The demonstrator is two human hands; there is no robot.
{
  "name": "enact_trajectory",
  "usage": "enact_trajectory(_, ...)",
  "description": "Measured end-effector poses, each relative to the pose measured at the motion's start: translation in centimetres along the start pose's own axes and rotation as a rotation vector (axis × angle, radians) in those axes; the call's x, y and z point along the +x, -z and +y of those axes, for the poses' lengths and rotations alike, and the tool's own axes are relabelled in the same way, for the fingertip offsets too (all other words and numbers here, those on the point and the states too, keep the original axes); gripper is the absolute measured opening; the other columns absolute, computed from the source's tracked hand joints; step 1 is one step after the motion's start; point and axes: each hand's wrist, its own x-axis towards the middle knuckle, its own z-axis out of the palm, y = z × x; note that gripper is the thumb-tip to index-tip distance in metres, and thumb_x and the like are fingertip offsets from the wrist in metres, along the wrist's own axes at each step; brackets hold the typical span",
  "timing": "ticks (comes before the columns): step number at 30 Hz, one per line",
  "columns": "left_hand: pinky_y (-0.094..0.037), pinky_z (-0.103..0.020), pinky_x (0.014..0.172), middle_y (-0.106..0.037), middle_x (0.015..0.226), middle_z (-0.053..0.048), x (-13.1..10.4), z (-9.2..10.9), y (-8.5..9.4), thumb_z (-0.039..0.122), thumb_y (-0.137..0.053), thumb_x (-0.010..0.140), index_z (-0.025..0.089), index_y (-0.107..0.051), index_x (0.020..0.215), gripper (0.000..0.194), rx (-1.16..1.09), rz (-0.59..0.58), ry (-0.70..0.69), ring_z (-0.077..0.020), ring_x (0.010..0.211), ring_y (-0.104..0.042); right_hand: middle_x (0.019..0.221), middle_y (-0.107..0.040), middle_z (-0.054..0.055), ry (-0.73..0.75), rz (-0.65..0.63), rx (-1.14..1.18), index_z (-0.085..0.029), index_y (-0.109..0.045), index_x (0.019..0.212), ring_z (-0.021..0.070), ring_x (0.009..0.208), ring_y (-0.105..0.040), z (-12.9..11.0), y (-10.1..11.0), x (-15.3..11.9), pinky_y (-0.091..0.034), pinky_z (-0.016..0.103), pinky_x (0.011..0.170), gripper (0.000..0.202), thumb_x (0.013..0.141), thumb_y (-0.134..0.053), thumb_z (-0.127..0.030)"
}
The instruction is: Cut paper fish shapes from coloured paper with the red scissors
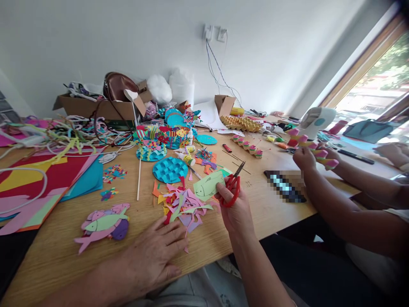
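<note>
My left hand (156, 251) lies flat on the wooden table, its fingertips touching the near side of a heap of coloured paper scraps (188, 202). My right hand (238, 211) grips red-handled scissors (234, 185), whose blades point up and away. Pinched in the same hand is a piece of light green paper (206, 186) with a fish drawn on it. To the left of my left hand is a small pile of cut-out paper fish (105, 224), with a green one on top.
Coloured paper sheets (35, 187) and tangled strips cover the left. Behind the scraps stand blue textured discs (170, 169), glue bottles (187, 158) and a wooden stick (139, 179). At right, a co-worker's hands (305, 158) hold a pink-and-yellow bumpy strip near a phone (284, 186).
</note>
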Motion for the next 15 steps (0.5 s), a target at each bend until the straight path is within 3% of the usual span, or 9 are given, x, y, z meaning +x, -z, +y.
enact_trajectory(4,-0.030,-0.048,0.110,-0.057,0.134,-0.009,1.1,-0.6,-0.1,0.023,-0.060,0.083,0.021,-0.058,0.123,0.041,0.029,-0.065,0.028,-0.0288,0.128,-0.047,0.066,-0.055,-0.005,0.019,-0.015,-0.061,-0.018,-0.060,0.079,0.0088,0.054,-0.048,0.1,0.5,0.2,-0.040,0.022,0.051,0.027,0.060,-0.078,-0.024)
enact_trajectory(9,-0.041,-0.039,0.102,-0.064,0.125,-0.008,1.6,-0.3,0.7,0.013,-0.050,0.085,0.021,-0.065,0.111,0.031,-0.106,0.118,0.016,-0.0257,0.119,-0.054,0.064,-0.054,-0.006,0.033,-0.087,-0.161,-0.018,-0.059,0.078,0.0086,0.054,-0.048,-0.3,0.6,-0.2,-0.039,0.020,0.049,0.024,0.063,-0.077,-0.023)
enact_trajectory(11,-0.050,-0.032,0.087,-0.070,0.105,-0.007,1.4,-0.4,1.6,0.017,-0.044,0.088,0.021,-0.068,0.098,0.026,-0.317,0.273,0.134,-0.0215,0.099,-0.063,0.061,-0.053,-0.006,-0.005,-0.166,-0.200,-0.018,-0.058,0.078,0.0087,0.052,-0.047,-0.7,0.3,-0.5,-0.038,0.020,0.047,0.023,0.065,-0.076,-0.023)
enact_trajectory(13,-0.052,-0.027,0.068,-0.069,0.079,-0.004,1.3,-0.7,2.6,0.031,-0.043,0.090,0.020,-0.067,0.083,0.027,-0.582,0.412,0.349,-0.0183,0.075,-0.064,0.059,-0.053,-0.007,-0.070,-0.264,-0.221,-0.019,-0.058,0.080,0.0086,0.051,-0.046,-1.2,-0.4,-0.8,-0.036,0.020,0.045,0.025,0.065,-0.077,-0.024)
enact_trajectory(15,-0.051,-0.026,0.063,-0.066,0.075,-0.003,1.4,-0.9,3.7,0.042,-0.040,0.090,0.021,-0.066,0.084,0.034,-0.862,0.488,0.488,-0.0179,0.071,-0.062,0.060,-0.052,-0.007,-0.128,-0.374,-0.241,-0.019,-0.057,0.079,0.0083,0.050,-0.045,-1.6,-1.4,-1.1,-0.035,0.020,0.045,0.027,0.063,-0.077,-0.024)
